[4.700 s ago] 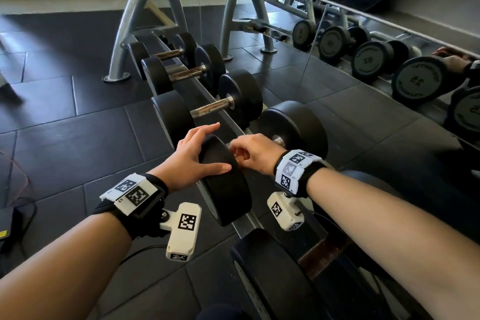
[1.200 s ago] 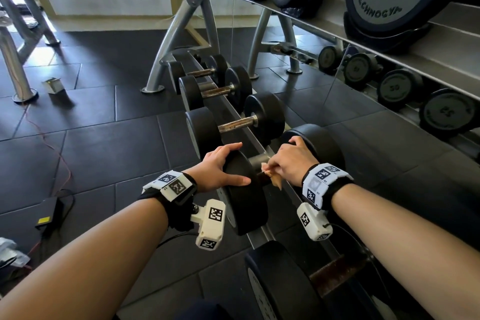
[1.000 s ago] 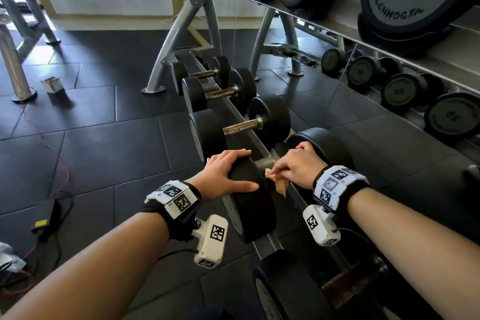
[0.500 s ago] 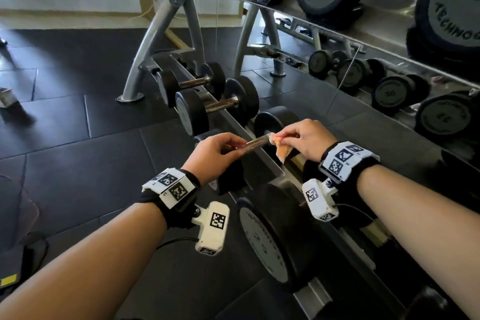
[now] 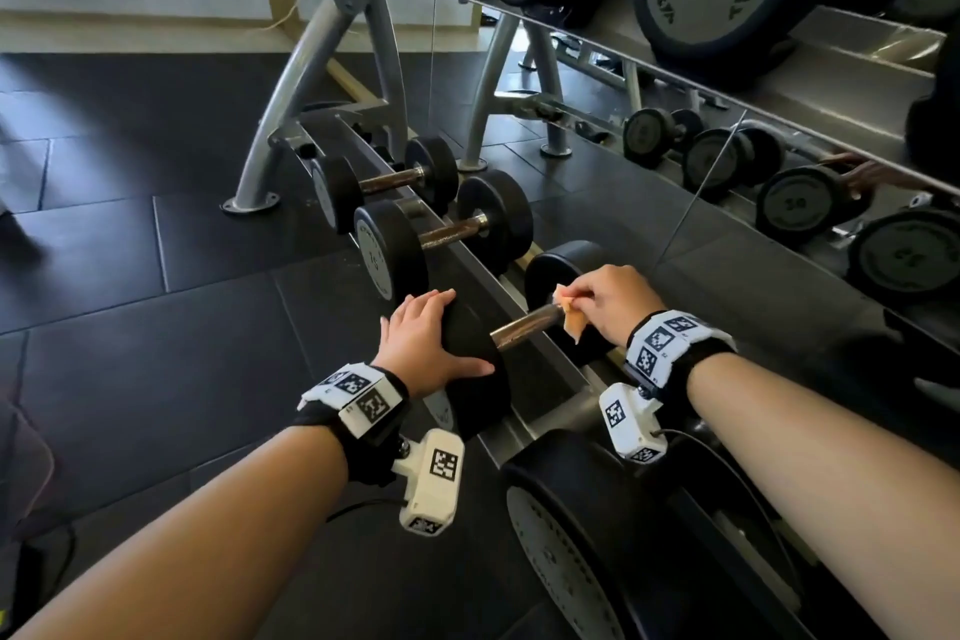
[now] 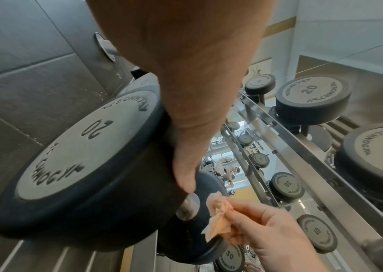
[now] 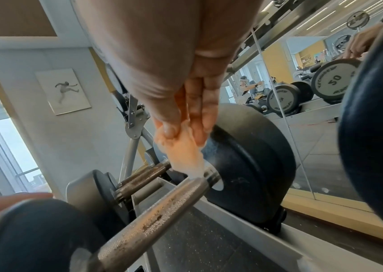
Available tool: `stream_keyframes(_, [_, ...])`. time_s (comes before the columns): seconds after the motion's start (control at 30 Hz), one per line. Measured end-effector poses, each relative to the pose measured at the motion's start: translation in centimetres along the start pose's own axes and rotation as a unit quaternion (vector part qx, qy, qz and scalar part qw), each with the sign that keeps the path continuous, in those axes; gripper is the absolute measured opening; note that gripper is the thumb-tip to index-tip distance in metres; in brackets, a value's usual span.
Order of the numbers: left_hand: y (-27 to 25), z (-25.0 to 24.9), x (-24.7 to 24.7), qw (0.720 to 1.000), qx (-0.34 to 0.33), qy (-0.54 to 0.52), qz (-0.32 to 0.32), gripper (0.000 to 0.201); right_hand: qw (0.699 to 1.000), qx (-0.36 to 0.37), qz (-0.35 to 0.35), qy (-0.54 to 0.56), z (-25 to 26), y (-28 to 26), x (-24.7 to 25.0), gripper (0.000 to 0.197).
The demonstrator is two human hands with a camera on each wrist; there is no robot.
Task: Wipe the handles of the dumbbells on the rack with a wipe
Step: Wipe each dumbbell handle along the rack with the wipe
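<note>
A black 20 dumbbell lies across the low rack (image 5: 540,379), its knurled steel handle (image 5: 524,326) (image 7: 153,219) bare between the two heads. My left hand (image 5: 426,343) lies flat, fingers straight, over the near head (image 5: 467,369) (image 6: 81,174). My right hand (image 5: 608,301) pinches a crumpled orange wipe (image 5: 570,314) (image 6: 218,213) (image 7: 183,152) between thumb and fingers. The wipe's lower edge touches the handle at its far end, right against the far head (image 5: 556,270) (image 7: 248,165).
Two smaller dumbbells (image 5: 441,237) (image 5: 384,185) with rusty handles lie farther along the rack. A heavier dumbbell (image 5: 561,535) sits just in front of my right forearm. An upper shelf (image 5: 779,68) with big weights overhangs on the right, a mirror behind. Dark floor tiles (image 5: 156,327) to the left.
Both hands left the bigger dumbbell and shifted along the rack to this one. In the last half second my left hand flattened on the near head and the wipe came down onto the handle's far end.
</note>
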State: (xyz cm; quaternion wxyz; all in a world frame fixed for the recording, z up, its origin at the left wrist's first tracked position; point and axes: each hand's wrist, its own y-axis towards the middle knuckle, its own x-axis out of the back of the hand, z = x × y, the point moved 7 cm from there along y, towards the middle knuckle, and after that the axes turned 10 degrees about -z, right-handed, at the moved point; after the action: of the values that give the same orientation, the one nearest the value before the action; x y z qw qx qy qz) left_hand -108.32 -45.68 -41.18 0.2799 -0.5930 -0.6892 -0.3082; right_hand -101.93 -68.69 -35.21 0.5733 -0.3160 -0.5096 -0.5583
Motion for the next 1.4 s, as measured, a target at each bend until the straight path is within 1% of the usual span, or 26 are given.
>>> stream_keyframes(0.07, [0.1, 0.7, -1.0, 0.999, 0.011, -0.047, 0.009, 0.11, 1.0, 0.008, 0.005, 0.006, 0.4, 0.9, -0.9, 0.021])
stream_keyframes(0.17, [0.2, 1.2, -1.5, 0.996, 0.011, -0.092, 0.006, 0.106, 0.999, 0.023, 0.022, 0.022, 1.5, 2.0, -2.8, 0.034])
stream_keyframes(0.2, [0.2, 1.3, -1.5, 0.995, 0.009, -0.096, 0.008, 0.105, 0.999, 0.026, 0.031, 0.024, 2.0, 2.2, -3.4, 0.033])
stream_keyframes(0.3, [0.3, 1.2, -1.3, 0.995, 0.006, -0.098, 0.015, 0.102, 0.997, 0.048, 0.056, 0.029, 2.9, 2.6, -4.9, 0.021])
stream_keyframes(0.43, [0.1, 1.0, -1.2, 0.995, 0.004, -0.101, 0.019, 0.101, 0.984, 0.107, 0.127, -0.068, 3.0, 2.9, -6.4, 0.015])
stream_keyframes(0.47, [0.1, 1.0, -1.2, 0.995, 0.004, -0.099, 0.02, 0.101, 0.979, 0.13, 0.129, -0.089, 3.0, 3.0, -6.5, 0.011])
stream_keyframes(0.53, [0.1, 1.0, -1.1, 0.995, 0.006, -0.097, 0.02, 0.101, 0.967, 0.187, 0.102, -0.14, 3.3, 3.1, -6.3, 0.009])
stream_keyframes(0.6, [0.2, 1.1, -1.1, 0.995, 0.008, -0.098, 0.022, 0.101, 0.952, 0.223, 0.079, -0.193, 3.3, 3.2, -6.2, 0.007])
stream_keyframes(0.67, [0.2, 1.1, -1.1, 0.995, 0.008, -0.098, 0.024, 0.1, 0.942, 0.233, 0.066, -0.232, 3.2, 3.3, -6.1, 0.005])
stream_keyframes(0.77, [0.3, 1.3, -1.2, 0.995, 0.007, -0.096, 0.027, 0.1, 0.912, 0.256, 0.043, -0.317, 3.4, 3.5, -6.0, 0.011])
stream_keyframes(0.83, [0.3, 1.3, -1.2, 0.995, 0.006, -0.098, 0.026, 0.1, 0.903, 0.26, 0.034, -0.341, 3.5, 3.7, -5.8, 0.013])
stream_keyframes(0.93, [0.2, 1.2, -1.2, 0.995, 0.004, -0.1, 0.022, 0.099, 0.919, 0.242, 0.028, -0.31, 3.1, 3.8, -5.9, 0.018])
stream_keyframes(1.0, [0.1, 1.2, -1.2, 0.995, 0.003, -0.103, 0.02, 0.098, 0.938, 0.244, 0.047, -0.241, 3.7, 3.6, -6.4, 0.016])
stream_keyframes(1.03, [0.1, 1.2, -1.2, 0.994, 0.003, -0.104, 0.019, 0.098, 0.942, 0.254, 0.061, -0.208, 4.5, 3.3, -6.9, 0.013])
stream_keyframes(1.1, [0.1, 1.2, -1.1, 0.994, 0.003, -0.105, 0.02, 0.097, 0.939, 0.28, 0.089, -0.178, 5.9, 3.0, -7.7, 0.009])
stream_keyframes(1.17, [0.1, 1.1, -1.1, 0.994, 0.004, -0.105, 0.021, 0.097, 0.937, 0.285, 0.1, -0.178, 5.9, 3.3, -7.6, 0.009])
stream_keyframes(1.27, [0.1, 1.1, -1.1, 0.994, 0.005, -0.107, 0.019, 0.097, 0.938, 0.254, 0.085, -0.222, 3.6, 4.4, -6.5, 0.016])
stream_keyframes(1.33, [0.1, 1.1, -1.2, 0.994, 0.006, -0.109, 0.019, 0.097, 0.933, 0.238, 0.065, -0.261, 2.5, 4.6, -6.1, 0.011])
stream_keyframes(1.4, [0.1, 1.1, -1.2, 0.994, 0.007, -0.109, 0.02, 0.097, 0.93, 0.232, 0.052, -0.28, 2.6, 4.4, -6.3, 0.009])
